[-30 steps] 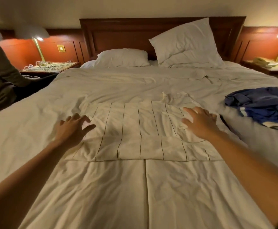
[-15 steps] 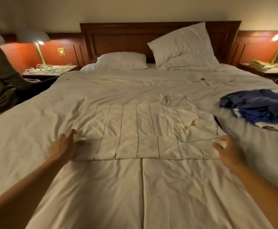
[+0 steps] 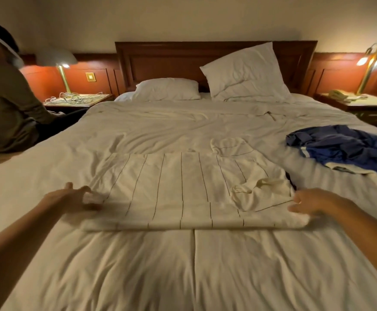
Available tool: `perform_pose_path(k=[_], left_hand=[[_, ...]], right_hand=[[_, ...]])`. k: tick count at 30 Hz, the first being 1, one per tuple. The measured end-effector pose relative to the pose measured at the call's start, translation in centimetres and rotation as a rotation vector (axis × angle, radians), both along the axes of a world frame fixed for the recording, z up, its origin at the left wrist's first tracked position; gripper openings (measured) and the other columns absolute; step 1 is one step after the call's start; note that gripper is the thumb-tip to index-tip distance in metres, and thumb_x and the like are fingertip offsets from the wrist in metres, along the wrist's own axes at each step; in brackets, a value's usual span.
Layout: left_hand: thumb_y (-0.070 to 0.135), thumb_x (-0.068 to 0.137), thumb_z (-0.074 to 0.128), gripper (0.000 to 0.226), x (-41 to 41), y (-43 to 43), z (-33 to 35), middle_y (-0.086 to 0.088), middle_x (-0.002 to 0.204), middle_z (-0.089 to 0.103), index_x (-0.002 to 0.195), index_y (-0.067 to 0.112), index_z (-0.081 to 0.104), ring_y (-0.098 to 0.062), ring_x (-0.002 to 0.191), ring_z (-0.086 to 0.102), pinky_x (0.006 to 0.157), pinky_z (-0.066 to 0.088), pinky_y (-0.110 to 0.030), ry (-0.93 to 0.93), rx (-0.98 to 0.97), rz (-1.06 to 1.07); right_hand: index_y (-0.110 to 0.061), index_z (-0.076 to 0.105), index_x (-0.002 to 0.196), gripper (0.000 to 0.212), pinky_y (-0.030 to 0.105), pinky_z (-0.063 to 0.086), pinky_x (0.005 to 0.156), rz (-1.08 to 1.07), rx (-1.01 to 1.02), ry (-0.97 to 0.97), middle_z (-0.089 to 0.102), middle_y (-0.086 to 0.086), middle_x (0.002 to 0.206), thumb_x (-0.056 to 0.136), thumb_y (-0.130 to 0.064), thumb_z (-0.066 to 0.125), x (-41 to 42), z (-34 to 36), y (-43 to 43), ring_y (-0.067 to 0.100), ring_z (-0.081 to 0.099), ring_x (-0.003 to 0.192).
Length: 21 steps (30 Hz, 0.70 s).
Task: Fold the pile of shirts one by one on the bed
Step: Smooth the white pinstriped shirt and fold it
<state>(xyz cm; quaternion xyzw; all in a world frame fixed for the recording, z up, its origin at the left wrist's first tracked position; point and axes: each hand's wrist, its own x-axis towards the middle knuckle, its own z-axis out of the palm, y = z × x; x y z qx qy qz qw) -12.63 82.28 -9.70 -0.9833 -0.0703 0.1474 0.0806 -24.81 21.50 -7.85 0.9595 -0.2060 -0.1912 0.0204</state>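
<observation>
White striped shirt point(image 3: 178, 189) flat on bed point(image 3: 183, 277)

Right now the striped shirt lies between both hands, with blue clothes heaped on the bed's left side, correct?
No: head view shows the blue clothes heaped on the bed's right side; the striped shirt does lie between left hand and right hand.

- No lettering, number, brand or sign can be read anywhere in the view.
- The white shirt point(image 3: 183, 187) carries only thin dark stripes, with no print or label showing.
- The brass wall plate point(image 3: 90, 76) bears a dark mark, too small to make out.
</observation>
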Motion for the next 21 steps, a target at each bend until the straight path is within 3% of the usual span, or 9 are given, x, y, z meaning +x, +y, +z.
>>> perform_pose_path(k=[3,5,7,10,15,17,19,21], left_hand=[[0.08,0.087,0.038,0.066,-2.1,-1.0,-2.3,-0.002,0.155,0.029,0.144,0.048,0.035,-0.03,0.139,0.034,0.112,0.024,-0.049,-0.159,-0.121,-0.118],[0.065,0.095,0.042,0.047,-2.5,-2.0,-3.6,0.006,0.149,0.038,0.137,0.045,0.047,-0.023,0.139,0.034,0.114,0.014,-0.048,-0.268,-0.189,-0.248],[0.05,0.1,0.048,0.031,-2.4,-2.5,-4.8,0.009,0.136,0.05,0.128,0.04,0.056,-0.018,0.134,0.04,0.115,0.012,-0.045,-0.334,-0.246,-0.312],[0.039,0.103,0.047,0.021,-2.0,-2.5,-5.9,0.005,0.118,0.058,0.114,0.03,0.062,-0.022,0.122,0.05,0.108,0.023,-0.041,-0.408,-0.347,-0.328],[0.041,0.105,0.036,0.024,-1.4,-2.4,-6.1,0.008,0.103,0.06,0.103,0.028,0.057,-0.021,0.108,0.053,0.089,0.027,-0.034,-0.459,-0.239,-0.401],[0.043,0.105,0.031,0.026,-1.1,-2.2,-5.9,0.007,0.1,0.058,0.097,0.029,0.052,-0.02,0.105,0.052,0.089,0.028,-0.034,-0.475,-0.193,-0.391],[0.047,0.104,0.028,0.029,-0.8,-2.1,-6.0,0.005,0.103,0.058,0.098,0.029,0.05,-0.021,0.107,0.051,0.092,0.029,-0.036,-0.474,-0.139,-0.349],[0.054,0.102,0.025,0.034,-0.5,-2.2,-6.4,0.003,0.109,0.054,0.101,0.03,0.049,-0.022,0.112,0.047,0.095,0.027,-0.04,-0.421,-0.111,-0.293]], right_hand=[[-0.036,0.047,0.139,0.052,0.043,0.037,0.104,0.144,-0.032,-0.364,0.043,-0.001,0.148,0.093,-0.062,0.049,-1.2,-2.3,3.5,0.026,0.046,0.129],[-0.035,0.056,0.134,0.048,0.042,0.038,0.103,0.331,0.164,-0.607,0.052,-0.007,0.141,0.093,-0.059,0.049,-0.7,-3.5,7.2,0.02,0.051,0.124],[-0.034,0.056,0.135,0.05,0.039,0.033,0.106,0.435,0.335,-0.588,0.054,-0.009,0.14,0.094,-0.061,0.048,0.5,-4.6,11.1,0.017,0.049,0.129],[-0.034,0.053,0.136,0.057,0.036,0.024,0.107,0.435,0.402,-0.399,0.052,-0.01,0.137,0.092,-0.068,0.039,2.5,-6.7,14.9,0.015,0.041,0.132],[-0.022,0.045,0.097,0.031,0.038,0.028,0.102,0.482,0.291,-0.387,0.061,-0.003,0.112,0.104,-0.049,0.032,4.6,-8.0,17.3,0.022,0.048,0.111],[-0.022,0.04,0.095,0.025,0.039,0.029,0.095,0.503,0.264,-0.443,0.065,0.0,0.102,0.107,-0.042,0.032,5.5,-7.8,17.4,0.026,0.055,0.104],[-0.022,0.04,0.096,0.023,0.038,0.028,0.085,0.505,0.268,-0.514,0.058,-0.01,0.088,0.107,-0.042,0.034,6.4,-7.8,17.3,0.025,0.055,0.093],[-0.024,0.043,0.1,0.025,0.038,0.028,0.086,0.494,0.289,-0.494,0.055,-0.013,0.092,0.104,-0.048,0.037,7.1,-8.1,17.2,0.02,0.051,0.094]])
